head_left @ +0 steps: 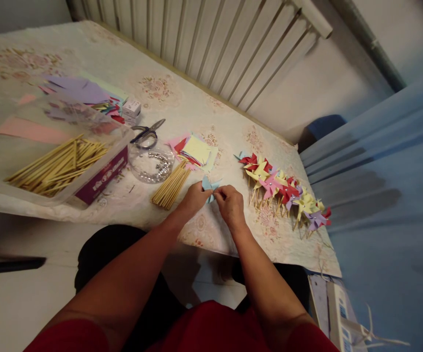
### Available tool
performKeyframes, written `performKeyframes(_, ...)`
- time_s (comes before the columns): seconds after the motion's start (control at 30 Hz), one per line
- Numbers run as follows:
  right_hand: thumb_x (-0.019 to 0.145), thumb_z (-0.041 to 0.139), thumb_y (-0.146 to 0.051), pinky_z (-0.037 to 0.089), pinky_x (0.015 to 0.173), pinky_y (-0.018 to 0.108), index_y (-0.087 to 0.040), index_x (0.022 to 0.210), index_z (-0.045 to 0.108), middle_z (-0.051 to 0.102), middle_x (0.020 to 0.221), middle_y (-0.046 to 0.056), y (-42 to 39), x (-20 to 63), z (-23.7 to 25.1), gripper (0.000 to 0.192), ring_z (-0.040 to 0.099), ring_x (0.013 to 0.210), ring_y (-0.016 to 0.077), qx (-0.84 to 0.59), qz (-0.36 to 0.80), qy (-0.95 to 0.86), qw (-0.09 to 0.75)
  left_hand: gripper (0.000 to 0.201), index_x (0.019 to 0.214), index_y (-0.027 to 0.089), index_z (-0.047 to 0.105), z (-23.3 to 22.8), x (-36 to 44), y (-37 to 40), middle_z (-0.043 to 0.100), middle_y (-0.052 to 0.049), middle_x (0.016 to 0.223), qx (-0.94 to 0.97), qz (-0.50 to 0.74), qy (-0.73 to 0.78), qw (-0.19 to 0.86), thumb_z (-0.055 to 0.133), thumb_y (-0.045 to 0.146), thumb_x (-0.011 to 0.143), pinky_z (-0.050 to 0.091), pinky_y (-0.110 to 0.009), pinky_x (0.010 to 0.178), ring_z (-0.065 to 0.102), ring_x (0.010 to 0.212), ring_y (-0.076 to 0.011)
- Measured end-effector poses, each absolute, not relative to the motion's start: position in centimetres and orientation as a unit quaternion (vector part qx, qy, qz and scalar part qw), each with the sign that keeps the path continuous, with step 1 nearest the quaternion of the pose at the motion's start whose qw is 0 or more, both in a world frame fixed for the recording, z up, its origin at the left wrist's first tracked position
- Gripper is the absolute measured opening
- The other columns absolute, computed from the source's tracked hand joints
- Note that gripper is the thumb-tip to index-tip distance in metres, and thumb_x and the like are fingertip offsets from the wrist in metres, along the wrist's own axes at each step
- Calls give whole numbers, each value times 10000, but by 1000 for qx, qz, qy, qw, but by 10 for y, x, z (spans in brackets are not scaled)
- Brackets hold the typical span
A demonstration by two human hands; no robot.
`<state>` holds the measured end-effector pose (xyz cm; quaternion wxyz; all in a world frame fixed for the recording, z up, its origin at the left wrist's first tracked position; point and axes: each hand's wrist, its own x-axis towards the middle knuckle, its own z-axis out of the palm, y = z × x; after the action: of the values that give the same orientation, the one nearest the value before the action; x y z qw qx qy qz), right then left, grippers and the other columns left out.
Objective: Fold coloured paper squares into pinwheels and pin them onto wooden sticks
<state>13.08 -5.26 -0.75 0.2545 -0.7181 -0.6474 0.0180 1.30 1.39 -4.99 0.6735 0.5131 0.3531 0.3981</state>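
Both hands, left hand and right hand, pinch a blue pinwheel over the floral table; radiator at twelve o'clock.

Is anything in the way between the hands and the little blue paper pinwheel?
No. Both the left hand and the right hand already pinch the blue paper pinwheel directly, with nothing visible between them.

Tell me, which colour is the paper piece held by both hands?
Light blue; the paper piece shows best in the head view.
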Motion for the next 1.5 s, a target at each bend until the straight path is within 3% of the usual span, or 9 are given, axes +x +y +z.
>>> performKeyframes(0.17, 883, 564, -231, 387, 717, 273, -206, 815, 677, 632, 832, 46, -52, 134, -1, 135, 556, 814, 182, -698, -11, -692, 186, 203, 799, 139, 652, -50, 13, 14, 627, -11, 722, 522, 399, 358, 663, 661, 261, 636, 422, -273, 705, 524, 743, -174)
performKeyframes(0.43, 816, 579, -259, 391, 608, 248, -185, 695, 629, 585, 634, -21, -43, 135, -24, 150, 512, 606, 138, -746, 166, -544, 348, 96, 690, 150, 569, -50, 12, 14, 529, 21, 649, 572, 372, 404, 609, 576, 246, 690, 346, -246, 594, 438, 634, -126)
performKeyframes(0.7, 857, 561, -235, 393, 730, 287, -205, 773, 661, 631, 813, 50, -50, 134, -7, 134, 553, 803, 187, -700, 24, -679, 222, 77, 704, 145, 587, -54, 15, 15, 552, 15, 649, 583, 371, 399, 602, 567, 218, 694, 369, -243, 600, 453, 646, -132)
performKeyframes(0.93, 792, 583, -233, 371, 593, 253, -194, 646, 598, 573, 608, -20, -40, 132, -25, 152, 498, 591, 144, -757, 162, -531, 345, 102, 728, 130, 620, -51, 13, 16, 599, -6, 681, 570, 373, 408, 608, 590, 214, 678, 421, -255, 651, 501, 683, -148)
performKeyframes(1.17, 836, 573, -225, 390, 727, 284, -209, 739, 642, 626, 792, 49, -46, 136, -8, 120, 545, 793, 184, -689, 34, -687, 229, 94, 731, 138, 637, -52, 13, 15, 622, -11, 665, 553, 381, 403, 623, 604, 186, 658, 464, -270, 685, 560, 758, -182)
performKeyframes(1.37, 768, 584, -262, 370, 592, 255, -196, 633, 587, 566, 607, -18, -36, 135, -27, 150, 490, 586, 142, -747, 179, -530, 358, 107, 748, 127, 646, -52, 13, 15, 641, -20, 684, 544, 377, 415, 624, 614, 186, 664, 474, -267, 682, 574, 753, -182)
performKeyframes(1.5, 774, 574, -264, 376, 611, 260, -196, 643, 594, 574, 626, -11, -37, 134, -25, 149, 504, 612, 148, -743, 164, -552, 341, 118, 766, 124, 654, -53, 13, 16, 656, -26, 705, 552, 379, 414, 617, 603, 182, 678, 484, -270, 705, 585, 776, -186)
